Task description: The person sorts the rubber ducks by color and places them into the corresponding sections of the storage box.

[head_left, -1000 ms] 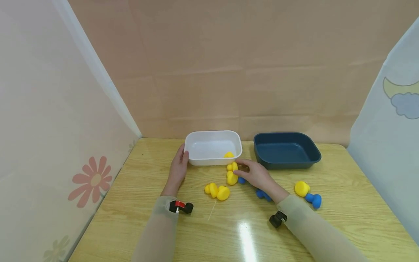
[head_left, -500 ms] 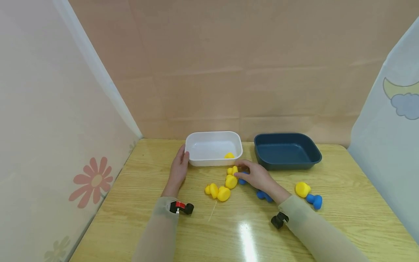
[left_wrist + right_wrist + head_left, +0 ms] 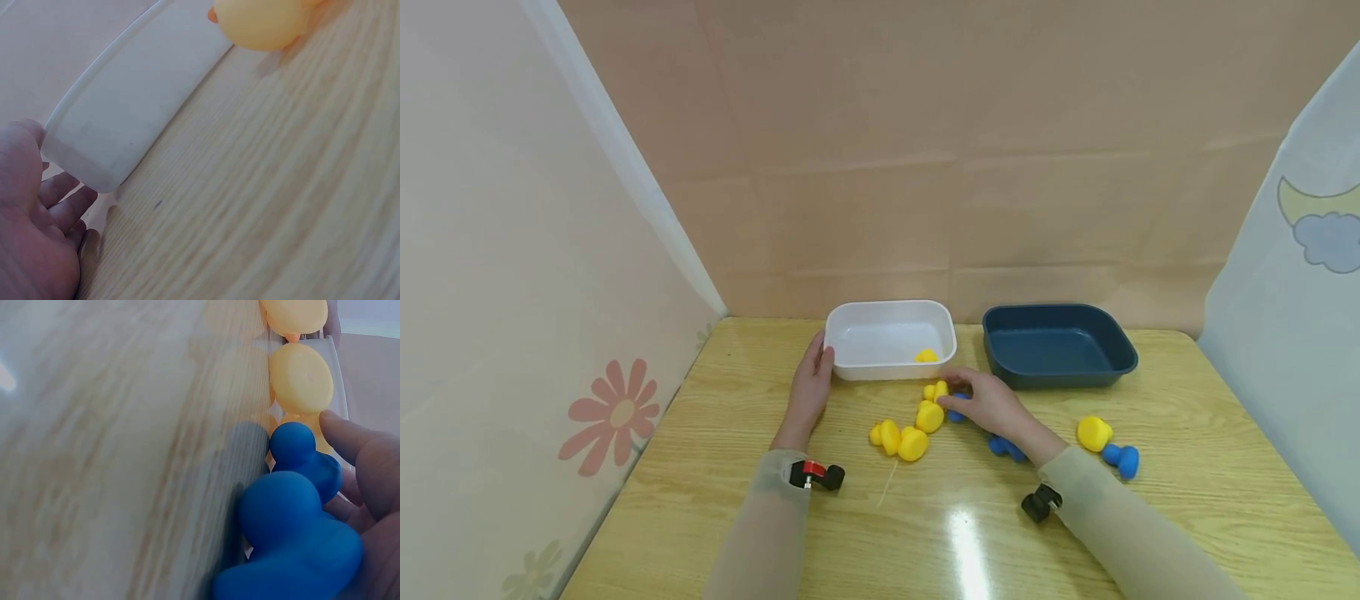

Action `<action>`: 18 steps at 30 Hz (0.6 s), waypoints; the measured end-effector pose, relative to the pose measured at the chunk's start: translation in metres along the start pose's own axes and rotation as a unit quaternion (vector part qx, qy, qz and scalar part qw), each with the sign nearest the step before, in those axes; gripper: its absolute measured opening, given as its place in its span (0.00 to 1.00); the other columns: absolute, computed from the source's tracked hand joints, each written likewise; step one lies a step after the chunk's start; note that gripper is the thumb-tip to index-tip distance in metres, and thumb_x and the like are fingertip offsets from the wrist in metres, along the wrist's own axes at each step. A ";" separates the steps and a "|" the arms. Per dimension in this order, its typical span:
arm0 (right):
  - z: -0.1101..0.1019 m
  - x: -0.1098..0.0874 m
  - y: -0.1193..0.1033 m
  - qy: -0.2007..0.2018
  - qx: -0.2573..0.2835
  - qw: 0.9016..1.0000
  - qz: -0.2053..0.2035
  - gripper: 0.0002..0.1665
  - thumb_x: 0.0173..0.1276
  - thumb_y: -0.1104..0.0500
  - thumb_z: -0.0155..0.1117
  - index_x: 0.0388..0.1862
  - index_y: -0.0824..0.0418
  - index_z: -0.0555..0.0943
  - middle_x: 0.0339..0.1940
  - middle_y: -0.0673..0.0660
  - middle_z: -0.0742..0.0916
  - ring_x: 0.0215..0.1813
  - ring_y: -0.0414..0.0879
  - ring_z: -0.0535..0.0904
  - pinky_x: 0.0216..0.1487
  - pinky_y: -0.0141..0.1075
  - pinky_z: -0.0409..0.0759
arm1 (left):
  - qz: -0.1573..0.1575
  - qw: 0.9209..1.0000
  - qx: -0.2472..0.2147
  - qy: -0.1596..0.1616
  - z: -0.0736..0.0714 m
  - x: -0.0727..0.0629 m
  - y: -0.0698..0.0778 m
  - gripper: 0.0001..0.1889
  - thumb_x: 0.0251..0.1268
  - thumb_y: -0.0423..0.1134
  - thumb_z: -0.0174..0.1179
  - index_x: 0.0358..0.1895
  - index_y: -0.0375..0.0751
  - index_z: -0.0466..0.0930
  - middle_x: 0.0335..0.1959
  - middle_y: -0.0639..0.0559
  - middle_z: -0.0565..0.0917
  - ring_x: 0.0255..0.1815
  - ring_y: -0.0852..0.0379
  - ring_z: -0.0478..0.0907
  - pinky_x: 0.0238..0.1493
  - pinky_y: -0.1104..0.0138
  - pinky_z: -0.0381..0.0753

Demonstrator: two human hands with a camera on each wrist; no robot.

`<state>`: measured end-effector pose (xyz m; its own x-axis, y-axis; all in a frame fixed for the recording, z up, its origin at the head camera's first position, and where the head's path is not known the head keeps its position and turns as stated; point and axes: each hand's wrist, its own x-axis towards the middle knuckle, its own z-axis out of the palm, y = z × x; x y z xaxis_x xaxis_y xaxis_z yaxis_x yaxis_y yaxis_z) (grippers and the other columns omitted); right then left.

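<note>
Since the first frame, the far yellow duck (image 3: 938, 390) and the near yellow duck (image 3: 929, 418) have shifted slightly toward 6 o'clock (head view; 12 o'clock lies away from the person). The far duck rests between thumb and fingers of the right hand (image 3: 988, 402), which pinches it just in front of the white tray (image 3: 886, 372); the near duck lies beside it at 7 o'clock. The left hand (image 3: 812, 383) grips the tray's 9 o'clock end, thumb at the corner. Within the tray, toward 5 o'clock, sits one yellow duck (image 3: 927, 356). From the far duck outward: a blue toy (image 3: 957, 410), partly hidden by the right hand, at 4 o'clock; a yellow pair (image 3: 912, 444) at 7 to 8 o'clock; blue pieces (image 3: 1007, 448), beneath the right forearm, at 4 o'clock; a lone yellow duck (image 3: 1093, 433) beside a blue figure (image 3: 1122, 460), between 3 and 4 o'clock; a navy tray (image 3: 1067, 380) at 2 o'clock. All stand on a wood-grain table (image 3: 902, 525).
</note>
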<state>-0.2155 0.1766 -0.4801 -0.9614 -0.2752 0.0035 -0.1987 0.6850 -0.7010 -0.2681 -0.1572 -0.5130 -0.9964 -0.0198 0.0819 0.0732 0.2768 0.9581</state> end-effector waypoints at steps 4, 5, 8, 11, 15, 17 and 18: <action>-0.001 -0.003 0.001 0.011 -0.005 1.000 0.003 0.30 0.78 0.48 0.77 0.72 0.60 0.85 0.62 0.57 0.91 0.64 0.57 0.86 0.68 0.58 0.83 | -0.004 1.000 0.000 0.000 0.000 0.000 -0.002 0.30 0.95 0.51 0.46 0.90 0.51 0.58 0.88 0.49 0.64 0.88 0.48 0.60 0.86 0.50 0.62; -0.001 -0.003 0.001 0.015 -0.006 1.000 0.003 0.30 0.77 0.47 0.77 0.72 0.59 0.85 0.61 0.57 0.91 0.63 0.57 0.87 0.67 0.58 0.84 | -0.003 1.000 -0.001 0.000 0.001 0.000 -0.002 0.30 0.95 0.51 0.46 0.90 0.51 0.58 0.88 0.49 0.64 0.88 0.48 0.60 0.86 0.50 0.61; -0.002 -0.006 -0.001 0.028 -0.005 1.000 0.000 0.29 0.76 0.48 0.78 0.71 0.58 0.86 0.60 0.57 0.91 0.60 0.56 0.88 0.64 0.58 0.85 | -0.004 1.000 -0.001 0.001 0.001 0.000 -0.002 0.30 0.95 0.52 0.46 0.90 0.52 0.58 0.88 0.50 0.64 0.88 0.48 0.60 0.86 0.50 0.61; -0.004 -0.008 -0.003 0.038 0.000 0.999 -0.009 0.28 0.76 0.50 0.78 0.70 0.56 0.86 0.60 0.57 0.91 0.59 0.56 0.89 0.63 0.59 0.86 | -0.002 1.000 -0.004 0.000 0.001 0.000 -0.002 0.30 0.95 0.51 0.46 0.90 0.50 0.58 0.88 0.49 0.64 0.88 0.48 0.60 0.86 0.50 0.61; -0.005 -0.010 -0.005 0.047 0.006 0.999 -0.024 0.26 0.76 0.52 0.78 0.69 0.55 0.87 0.60 0.55 0.91 0.60 0.56 0.88 0.62 0.59 0.87 | 0.001 1.000 -0.004 0.001 0.001 0.000 -0.003 0.30 0.95 0.50 0.46 0.90 0.49 0.58 0.88 0.48 0.64 0.87 0.48 0.61 0.86 0.51 0.62; -0.006 -0.010 -0.005 0.053 0.011 0.998 -0.031 0.25 0.76 0.52 0.78 0.69 0.55 0.87 0.60 0.55 0.91 0.60 0.55 0.88 0.61 0.59 0.86 | 0.002 1.000 0.000 0.002 0.000 0.000 -0.003 0.30 0.95 0.50 0.46 0.90 0.49 0.58 0.88 0.49 0.64 0.88 0.48 0.60 0.86 0.51 0.61; -0.007 -0.011 -0.006 0.056 0.013 0.998 -0.033 0.25 0.76 0.53 0.78 0.69 0.55 0.87 0.59 0.54 0.91 0.60 0.55 0.88 0.61 0.59 0.86 | 0.003 1.000 0.002 0.001 0.000 0.000 -0.003 0.30 0.95 0.50 0.46 0.90 0.49 0.58 0.88 0.48 0.64 0.88 0.48 0.60 0.86 0.51 0.61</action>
<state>-0.2054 0.1797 -0.4711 -0.9617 -0.2415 0.1296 -0.2595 0.6499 -0.7144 -0.2686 -0.1577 -0.5158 -0.9958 -0.0206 0.0887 0.0794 0.2808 0.9565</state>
